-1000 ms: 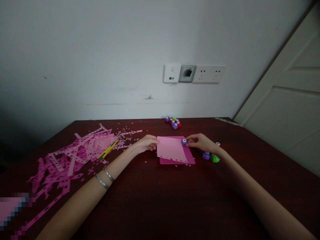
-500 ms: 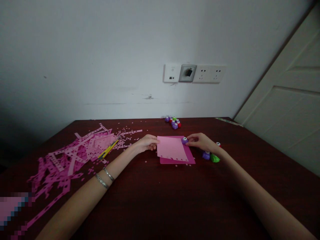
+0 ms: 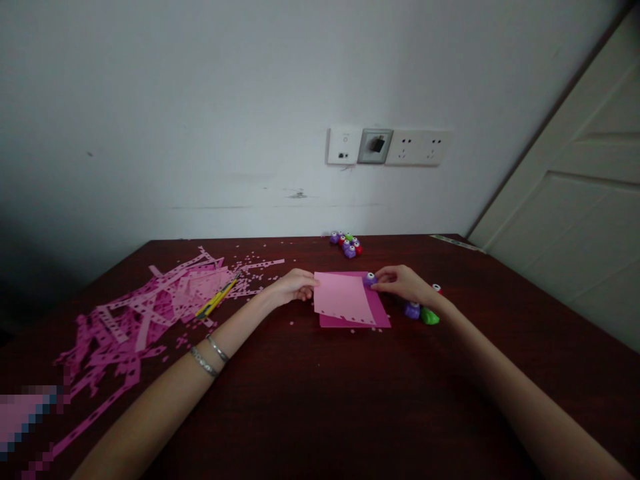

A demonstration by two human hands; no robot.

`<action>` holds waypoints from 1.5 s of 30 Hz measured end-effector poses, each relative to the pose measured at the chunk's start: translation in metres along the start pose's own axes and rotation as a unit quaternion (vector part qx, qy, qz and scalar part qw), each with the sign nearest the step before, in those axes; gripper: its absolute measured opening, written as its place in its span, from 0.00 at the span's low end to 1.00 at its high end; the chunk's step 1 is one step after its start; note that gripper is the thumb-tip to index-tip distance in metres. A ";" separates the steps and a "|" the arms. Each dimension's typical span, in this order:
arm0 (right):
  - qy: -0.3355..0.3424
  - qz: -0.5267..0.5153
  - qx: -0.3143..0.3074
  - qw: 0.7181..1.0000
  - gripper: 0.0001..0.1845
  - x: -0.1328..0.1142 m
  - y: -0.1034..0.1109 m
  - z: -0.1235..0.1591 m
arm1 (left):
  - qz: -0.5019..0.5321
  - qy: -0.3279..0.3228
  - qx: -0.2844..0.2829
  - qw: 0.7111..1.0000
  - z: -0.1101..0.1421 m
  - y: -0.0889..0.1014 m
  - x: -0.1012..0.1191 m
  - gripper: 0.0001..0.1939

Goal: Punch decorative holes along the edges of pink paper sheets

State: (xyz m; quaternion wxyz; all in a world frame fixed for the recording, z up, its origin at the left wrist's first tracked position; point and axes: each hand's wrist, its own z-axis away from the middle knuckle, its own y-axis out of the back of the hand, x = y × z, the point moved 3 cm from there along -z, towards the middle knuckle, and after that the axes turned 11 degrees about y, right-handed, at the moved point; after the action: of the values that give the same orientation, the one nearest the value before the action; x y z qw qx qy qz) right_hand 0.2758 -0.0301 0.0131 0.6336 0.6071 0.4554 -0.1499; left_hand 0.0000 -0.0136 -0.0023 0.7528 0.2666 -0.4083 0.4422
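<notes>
- 2 sheets: light-pink paper over magenta paper, toward table's far edge.
- Left hand: pinches light-pink paper's left edge.
- Right hand: pinches purple craft punch at papers' far right corners.

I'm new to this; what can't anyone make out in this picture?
All in the head view:
Dark pink sheet: largely hidden under the light pink sheet.
Purple punch: partly covered by the right hand; too small to tell whether it grips paper.
White-topped punch: mostly hidden behind the right wrist.
Pink thing, lower left: blurred into blocks, cut off by the left edge.
Pale strip, back right: any markings too small to read.
</notes>
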 end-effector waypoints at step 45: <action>0.038 0.061 -0.050 0.996 0.15 -0.013 -0.008 0.001 | -0.532 -0.307 0.145 0.776 0.036 -0.056 0.013 0.28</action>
State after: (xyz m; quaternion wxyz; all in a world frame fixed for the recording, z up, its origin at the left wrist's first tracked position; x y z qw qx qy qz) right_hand 0.2627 -0.0375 0.0177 0.6532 0.6067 0.4482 -0.0653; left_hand 0.0390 -0.0611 0.0254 0.6555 0.6686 -0.3420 -0.0795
